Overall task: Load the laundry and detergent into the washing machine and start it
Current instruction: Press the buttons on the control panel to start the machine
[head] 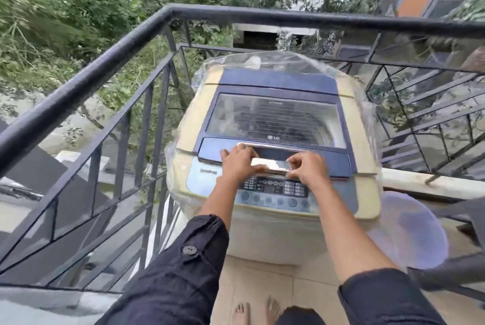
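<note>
Both arms reach forward, left hand (237,164) and right hand (305,167) each in a curled grip on the lid handle (270,163) of the washing machine (189,125).

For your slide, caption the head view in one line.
Both hands, left hand and right hand, grasp the washing machine lid handle on a railed balcony.

We see soft, even daylight with no hard shadows. The washer lid (275,120) window and chrome handle (270,163) throw pale glare. Wide-angle distortion bends the railing (86,72), and motion blur smears the foliage (52,4) and frame edges.
</note>
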`<state>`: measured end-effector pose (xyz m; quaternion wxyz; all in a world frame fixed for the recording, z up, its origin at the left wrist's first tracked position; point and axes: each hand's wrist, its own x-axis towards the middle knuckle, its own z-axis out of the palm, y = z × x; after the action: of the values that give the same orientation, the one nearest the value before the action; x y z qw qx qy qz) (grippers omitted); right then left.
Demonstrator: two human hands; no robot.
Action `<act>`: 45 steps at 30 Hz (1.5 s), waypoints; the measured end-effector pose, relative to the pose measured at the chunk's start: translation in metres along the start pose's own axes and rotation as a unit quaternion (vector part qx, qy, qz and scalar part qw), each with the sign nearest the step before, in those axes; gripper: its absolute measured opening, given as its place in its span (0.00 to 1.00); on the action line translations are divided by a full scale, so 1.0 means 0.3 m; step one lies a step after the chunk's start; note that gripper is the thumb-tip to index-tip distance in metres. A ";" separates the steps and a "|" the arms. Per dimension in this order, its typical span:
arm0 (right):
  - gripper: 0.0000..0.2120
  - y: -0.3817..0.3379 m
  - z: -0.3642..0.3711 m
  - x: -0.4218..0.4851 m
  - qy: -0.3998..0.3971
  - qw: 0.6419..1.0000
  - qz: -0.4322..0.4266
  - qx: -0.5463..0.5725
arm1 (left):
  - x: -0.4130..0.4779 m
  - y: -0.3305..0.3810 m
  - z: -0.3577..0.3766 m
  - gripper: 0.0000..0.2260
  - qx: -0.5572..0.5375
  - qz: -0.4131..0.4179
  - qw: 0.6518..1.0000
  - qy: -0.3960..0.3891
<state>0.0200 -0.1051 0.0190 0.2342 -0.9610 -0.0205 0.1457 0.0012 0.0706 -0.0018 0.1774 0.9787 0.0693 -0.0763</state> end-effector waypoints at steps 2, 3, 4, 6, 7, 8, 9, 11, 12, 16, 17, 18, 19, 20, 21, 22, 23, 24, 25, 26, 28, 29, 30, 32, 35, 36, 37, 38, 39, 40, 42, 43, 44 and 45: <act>0.20 0.018 0.026 0.003 -0.001 1.000 0.004 0.023 | 0.004 -0.012 0.026 0.19 -0.009 -0.001 1.000 -0.003; 0.19 0.026 0.031 0.010 -0.001 0.999 0.007 0.040 | 0.006 -0.015 0.035 0.17 -0.013 -0.004 1.000 0.004; 0.17 0.033 0.034 0.019 -0.002 0.998 0.012 0.057 | 0.008 -0.017 0.044 0.16 -0.018 -0.008 1.000 0.011; 0.11 0.042 0.038 0.034 0.002 0.996 0.028 0.087 | 0.012 -0.018 0.059 0.14 -0.030 -0.016 0.999 0.026; 0.10 0.044 0.042 0.037 0.010 0.995 0.038 0.097 | 0.012 -0.017 0.063 0.13 -0.038 -0.019 0.999 0.031; 0.09 0.044 0.047 0.039 0.021 0.994 0.042 0.103 | 0.012 -0.015 0.065 0.12 -0.044 -0.023 0.998 0.036; 0.09 0.046 0.054 0.042 0.030 0.993 0.042 0.106 | 0.013 -0.013 0.066 0.12 -0.050 -0.027 0.998 0.039; 0.09 0.045 0.060 0.049 0.042 0.993 0.044 0.100 | 0.019 -0.012 0.072 0.13 -0.059 -0.037 0.997 0.040; 0.09 0.045 0.062 0.052 0.044 0.993 0.049 0.099 | 0.019 -0.011 0.077 0.13 -0.063 -0.040 0.996 0.042; 0.09 0.040 0.069 0.049 0.057 0.991 0.056 0.103 | 0.003 0.011 0.086 0.12 -0.073 -0.061 0.993 0.064; 0.09 0.040 0.077 0.040 0.065 0.991 0.049 0.105 | -0.005 0.022 0.090 0.11 -0.072 -0.070 0.992 0.071; 0.10 0.042 0.088 0.032 0.073 0.990 0.041 0.110 | -0.013 0.035 0.096 0.11 -0.070 -0.076 0.992 0.079; 0.11 0.046 0.095 0.017 0.079 0.990 0.035 0.115 | -0.026 0.052 0.104 0.12 -0.071 -0.078 0.991 0.084; 0.12 0.049 0.100 0.002 0.087 0.989 0.031 0.118 | -0.038 0.069 0.116 0.13 -0.078 -0.075 0.990 0.089; 0.13 0.056 0.101 -0.015 0.105 0.986 0.026 0.126 | -0.049 0.089 0.129 0.14 -0.088 -0.067 0.989 0.095; 0.13 0.068 0.099 -0.030 0.130 0.982 0.025 0.136 | -0.061 0.110 0.143 0.16 -0.100 -0.057 0.988 0.100; 0.13 0.080 0.092 -0.043 0.160 0.976 0.029 0.145 | -0.070 0.132 0.153 0.17 -0.107 -0.046 0.988 0.103; 0.13 0.103 0.084 -0.059 0.190 0.969 0.045 0.152 | -0.078 0.160 0.161 0.18 -0.111 -0.031 0.988 0.102; 0.15 0.126 0.073 -0.078 0.215 0.961 0.070 0.156 | -0.083 0.187 0.169 0.18 -0.110 -0.015 0.989 0.098; 0.17 0.152 0.062 -0.099 0.234 0.954 0.101 0.155 | -0.086 0.217 0.176 0.18 -0.111 0.003 0.990 0.093; 0.21 0.200 0.051 -0.141 0.244 0.950 0.147 0.131 | -0.093 0.272 0.190 0.19 -0.120 0.032 0.989 0.080; 0.21 0.218 0.050 -0.163 0.239 0.951 0.161 0.113 | -0.099 0.298 0.199 0.19 -0.127 0.043 0.988 0.071; 0.21 0.229 0.055 -0.183 0.233 0.953 0.165 0.100 | -0.104 0.322 0.210 0.19 -0.132 0.053 0.988 0.063; 0.17 0.242 0.070 -0.209 0.230 0.956 0.156 0.095 | -0.121 0.368 0.236 0.20 -0.125 0.075 0.988 0.053; 0.11 0.242 0.077 -0.223 0.226 0.959 0.142 0.098 | -0.143 0.412 0.270 0.20 -0.105 0.090 0.990 0.035; 0.12 0.245 0.071 -0.227 0.221 0.961 0.139 0.096 | -0.148 0.419 0.279 0.20 -0.101 0.089 0.990 0.035; 0.12 0.252 0.066 -0.232 0.217 0.963 0.132 0.090 | -0.151 0.424 0.286 0.20 -0.097 0.086 0.991 0.040; 0.13 0.259 0.064 -0.235 0.210 0.967 0.122 0.080 | -0.151 0.424 0.290 0.20 -0.093 0.083 0.991 0.046; 0.14 0.270 0.063 -0.240 0.202 0.971 0.113 0.064 | -0.151 0.427 0.293 0.20 -0.091 0.078 0.992 0.046; 0.15 0.280 0.065 -0.246 0.192 0.974 0.106 0.046 | -0.149 0.430 0.296 0.21 -0.090 0.071 0.992 0.043; 0.15 0.295 0.074 -0.251 0.180 0.978 0.100 0.018 | -0.149 0.438 0.304 0.21 -0.087 0.057 0.994 0.039; 0.15 0.297 0.080 -0.251 0.178 0.979 0.095 0.004 | -0.152 0.443 0.306 0.21 -0.088 0.054 0.994 0.040; 0.15 0.296 0.086 -0.253 0.180 0.980 0.087 -0.013 | -0.155 0.448 0.309 0.21 -0.092 0.052 0.993 0.042; 0.15 0.294 0.091 -0.254 0.182 0.980 0.078 -0.033 | -0.157 0.452 0.313 0.21 -0.097 0.050 0.993 0.046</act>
<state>-0.0634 -0.1795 -0.0237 0.1904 -0.9772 0.0924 -0.0147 -0.0345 -0.0937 -0.0349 0.2717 0.9616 0.0358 -0.0148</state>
